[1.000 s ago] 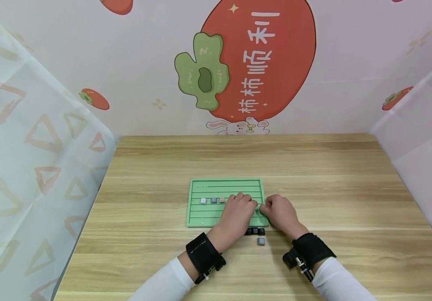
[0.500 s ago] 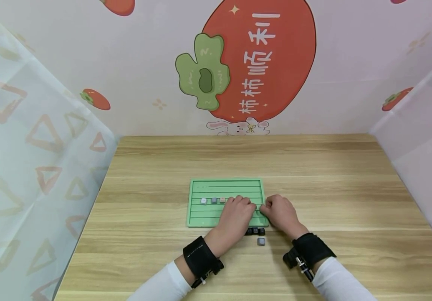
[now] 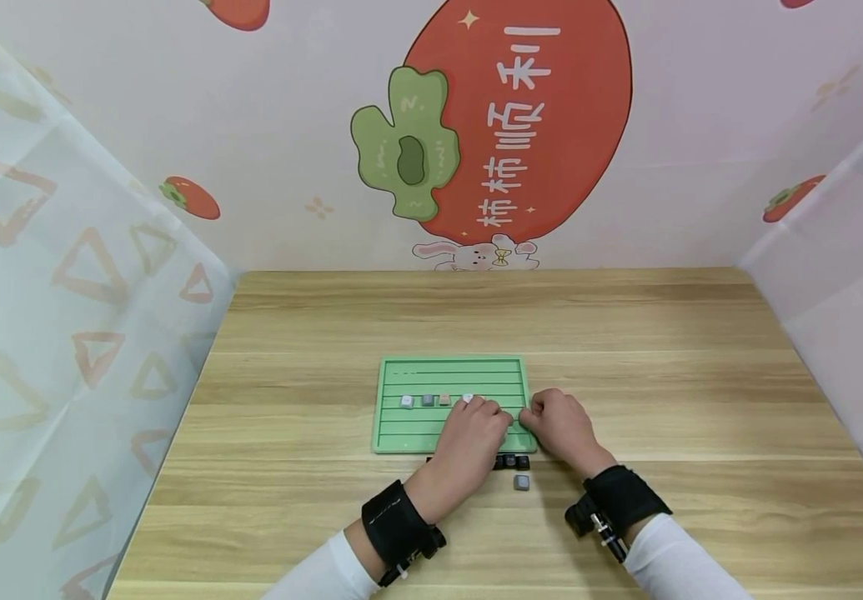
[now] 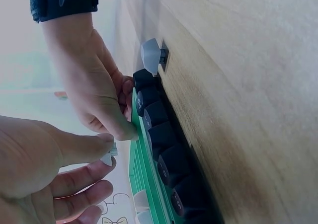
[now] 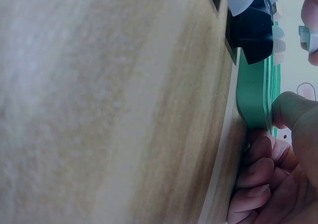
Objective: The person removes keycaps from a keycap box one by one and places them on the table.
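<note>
My left hand point(image 3: 474, 429) is over the right half of a green grooved tray point(image 3: 401, 427). Its thumb and forefinger pinch a small whitish keycap point(image 4: 108, 157), raised off the tray in the left wrist view. At the tray's right edge, my right hand point(image 3: 562, 422) grips the rim, thumb point(image 5: 288, 107) on top and the other fingers curled against the side. A white keycap point(image 3: 407, 402), a grey keycap point(image 3: 428, 400) and a beige keycap point(image 3: 444, 400) stand in a row on the tray. Another white keycap point(image 3: 468, 398) peeks out beyond my left knuckles.
Several black keycaps point(image 3: 509, 461) line the tray's near edge, partly hidden by my left wrist. A single grey keycap point(image 3: 521, 482) lies nearer to me on the wooden table point(image 3: 664, 358). Printed cloth walls point(image 3: 288, 167) enclose the table's back and sides.
My left hand has drawn back slightly toward me, uncovering the white keycap by its knuckles and a black keycap left of its wrist. The right hand keeps its place on the tray.
</note>
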Tool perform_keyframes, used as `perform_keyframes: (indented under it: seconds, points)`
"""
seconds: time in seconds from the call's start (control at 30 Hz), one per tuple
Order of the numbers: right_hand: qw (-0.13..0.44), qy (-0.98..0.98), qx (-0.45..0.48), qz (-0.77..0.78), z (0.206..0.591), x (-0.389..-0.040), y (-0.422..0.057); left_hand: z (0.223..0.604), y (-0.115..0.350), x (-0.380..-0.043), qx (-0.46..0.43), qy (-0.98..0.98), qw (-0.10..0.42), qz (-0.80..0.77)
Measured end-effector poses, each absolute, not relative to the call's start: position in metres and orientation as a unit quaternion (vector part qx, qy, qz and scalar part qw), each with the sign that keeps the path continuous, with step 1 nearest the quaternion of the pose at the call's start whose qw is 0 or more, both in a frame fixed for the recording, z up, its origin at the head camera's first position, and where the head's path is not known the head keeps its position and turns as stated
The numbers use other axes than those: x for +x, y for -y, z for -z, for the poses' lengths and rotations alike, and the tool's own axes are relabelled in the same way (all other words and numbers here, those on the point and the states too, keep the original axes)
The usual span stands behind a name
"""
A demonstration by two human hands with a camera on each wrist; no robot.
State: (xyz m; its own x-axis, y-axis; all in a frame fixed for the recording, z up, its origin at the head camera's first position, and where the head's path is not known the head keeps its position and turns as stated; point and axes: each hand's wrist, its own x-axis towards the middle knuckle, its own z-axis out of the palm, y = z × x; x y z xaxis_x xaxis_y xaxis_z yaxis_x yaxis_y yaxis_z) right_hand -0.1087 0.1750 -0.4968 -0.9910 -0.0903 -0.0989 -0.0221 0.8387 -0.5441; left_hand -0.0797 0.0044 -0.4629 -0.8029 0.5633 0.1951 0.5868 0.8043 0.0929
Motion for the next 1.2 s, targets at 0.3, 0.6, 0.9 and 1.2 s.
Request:
perform_keyframes:
  seconds: [0.3, 0.6, 0.9, 1.2]
  points:
    - [0.061, -0.957, -0.029, 0.283, 0.497, -0.109, -0.175, 0.462, -0.002, -0.076, -0.298, 0.948, 0.073, 0.085]
    - [0.066, -0.957, -0.025, 0.283, 0.497, -0.109, -0.174, 0.461, 0.000, -0.070, -0.309, 0.944, 0.077, 0.085]
    - [0.065, -0.956, -0.024, 0.285, 0.498, -0.111, -0.176, 0.460, 0.000, -0.063, -0.319, 0.940, 0.082, 0.089]
    - [0.065, -0.955, -0.025, 0.289, 0.497, -0.110, -0.175, 0.465, -0.003, -0.055, -0.328, 0.936, 0.081, 0.094]
